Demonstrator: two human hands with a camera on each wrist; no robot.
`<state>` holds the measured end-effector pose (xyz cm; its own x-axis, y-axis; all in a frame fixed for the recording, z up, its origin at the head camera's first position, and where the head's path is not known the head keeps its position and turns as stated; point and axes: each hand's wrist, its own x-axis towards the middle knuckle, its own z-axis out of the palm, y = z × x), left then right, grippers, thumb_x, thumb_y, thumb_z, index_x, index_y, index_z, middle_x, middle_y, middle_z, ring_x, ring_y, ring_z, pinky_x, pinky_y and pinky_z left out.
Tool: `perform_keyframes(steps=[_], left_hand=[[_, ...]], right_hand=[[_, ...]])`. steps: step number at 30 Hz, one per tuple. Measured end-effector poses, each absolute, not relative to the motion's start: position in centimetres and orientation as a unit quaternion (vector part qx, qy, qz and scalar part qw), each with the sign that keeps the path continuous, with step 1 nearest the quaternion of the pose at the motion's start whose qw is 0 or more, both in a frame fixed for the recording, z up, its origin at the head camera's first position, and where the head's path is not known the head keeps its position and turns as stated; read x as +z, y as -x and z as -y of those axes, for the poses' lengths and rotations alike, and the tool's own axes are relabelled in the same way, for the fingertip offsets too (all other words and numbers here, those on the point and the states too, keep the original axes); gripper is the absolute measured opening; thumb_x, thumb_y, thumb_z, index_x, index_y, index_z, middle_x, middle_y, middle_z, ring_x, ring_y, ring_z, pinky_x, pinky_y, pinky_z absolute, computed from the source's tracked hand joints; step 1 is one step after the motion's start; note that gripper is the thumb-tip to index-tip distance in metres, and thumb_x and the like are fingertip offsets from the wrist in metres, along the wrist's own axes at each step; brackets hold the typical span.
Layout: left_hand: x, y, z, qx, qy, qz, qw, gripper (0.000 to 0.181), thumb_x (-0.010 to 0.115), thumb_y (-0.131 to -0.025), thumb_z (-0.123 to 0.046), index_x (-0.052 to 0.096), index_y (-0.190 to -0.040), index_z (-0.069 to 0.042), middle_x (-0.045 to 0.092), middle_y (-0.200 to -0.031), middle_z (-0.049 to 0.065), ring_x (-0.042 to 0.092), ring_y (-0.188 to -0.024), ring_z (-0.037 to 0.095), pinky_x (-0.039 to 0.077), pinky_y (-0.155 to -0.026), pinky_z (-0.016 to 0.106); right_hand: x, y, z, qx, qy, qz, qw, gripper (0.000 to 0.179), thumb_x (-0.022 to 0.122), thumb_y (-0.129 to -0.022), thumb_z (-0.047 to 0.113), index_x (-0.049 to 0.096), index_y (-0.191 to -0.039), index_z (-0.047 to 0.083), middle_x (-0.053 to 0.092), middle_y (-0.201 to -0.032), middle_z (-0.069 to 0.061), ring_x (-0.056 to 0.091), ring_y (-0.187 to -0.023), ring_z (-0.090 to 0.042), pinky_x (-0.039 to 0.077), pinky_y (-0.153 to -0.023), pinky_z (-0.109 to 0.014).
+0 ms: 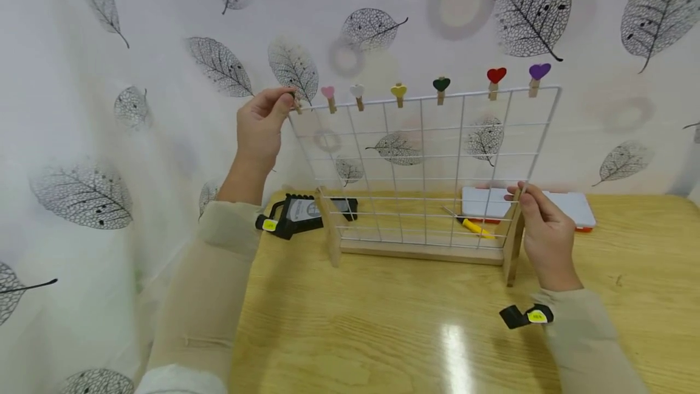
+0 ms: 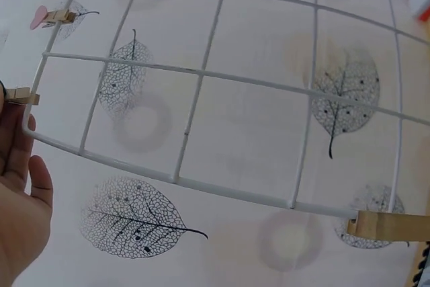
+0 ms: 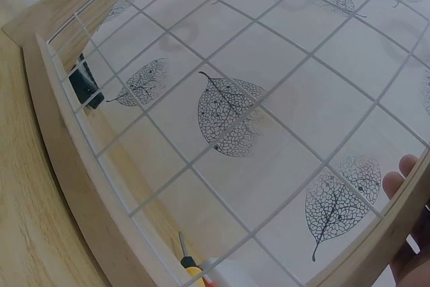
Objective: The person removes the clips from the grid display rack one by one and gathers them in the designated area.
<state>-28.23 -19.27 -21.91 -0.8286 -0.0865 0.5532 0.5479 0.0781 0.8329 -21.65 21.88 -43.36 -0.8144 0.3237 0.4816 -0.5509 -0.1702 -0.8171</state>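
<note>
A white wire grid [image 1: 421, 99] stands upright in a wooden stand [image 1: 421, 252] on the table. At the grid's upper left corner my left hand [image 1: 259, 126] pinches a small wooden clothespin [image 2: 23, 96], its dark top mostly hidden by the fingers. My right hand [image 1: 549, 239] grips the stand's right upright [image 1: 512, 254]. Along the top wire sit heart clothespins: pink [image 1: 327, 92], white [image 1: 357, 91], yellow [image 1: 398, 91], dark green [image 1: 441, 84], red [image 1: 496, 75] and purple [image 1: 539, 72].
Behind the stand's left side lies a black and grey case [image 1: 306, 211] with a handle. A yellow screwdriver [image 1: 477, 228] and a flat box with a whitish lid [image 1: 569, 208] lie behind its right side. The leaf-patterned wall [image 1: 437, 35] rises close behind.
</note>
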Motion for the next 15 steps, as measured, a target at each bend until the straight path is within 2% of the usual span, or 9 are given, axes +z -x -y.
perform_keyframes(steps=[4,10,15], left_hand=[[-21.7,27.9,20.1,-0.686,0.140,0.668,0.253,0.012,0.063,-0.098,-0.014,0.075,-0.099,-0.014,0.068,-0.093,-0.004,0.056,-0.088,0.013,0.044,-0.084,0.025],[-23.6,25.6,21.2,-0.697,0.117,0.662,0.247,0.014,0.059,-0.101,-0.014,0.073,-0.100,-0.015,0.066,-0.094,-0.004,0.055,-0.085,0.012,0.047,-0.083,0.023],[-27.3,23.4,22.4,-0.673,0.103,0.705,0.197,0.012,0.059,-0.102,-0.017,0.071,-0.104,-0.016,0.068,-0.099,-0.005,0.056,-0.089,0.012,0.048,-0.084,0.023]], right_hand=[[-43.4,21.7,-21.8,0.755,-0.099,0.581,0.286,0.029,0.056,-0.102,0.003,0.064,-0.128,-0.009,0.074,-0.112,-0.005,0.068,-0.107,-0.015,0.047,-0.099,-0.017],[-43.3,22.0,-22.0,0.764,-0.124,0.561,0.294,0.029,0.055,-0.101,-0.001,0.063,-0.128,-0.012,0.075,-0.112,-0.007,0.068,-0.104,-0.014,0.047,-0.099,-0.017],[-43.4,21.8,-22.1,0.762,-0.118,0.566,0.293,0.029,0.056,-0.102,0.000,0.064,-0.128,-0.009,0.075,-0.112,-0.005,0.068,-0.105,-0.014,0.047,-0.098,-0.017]])
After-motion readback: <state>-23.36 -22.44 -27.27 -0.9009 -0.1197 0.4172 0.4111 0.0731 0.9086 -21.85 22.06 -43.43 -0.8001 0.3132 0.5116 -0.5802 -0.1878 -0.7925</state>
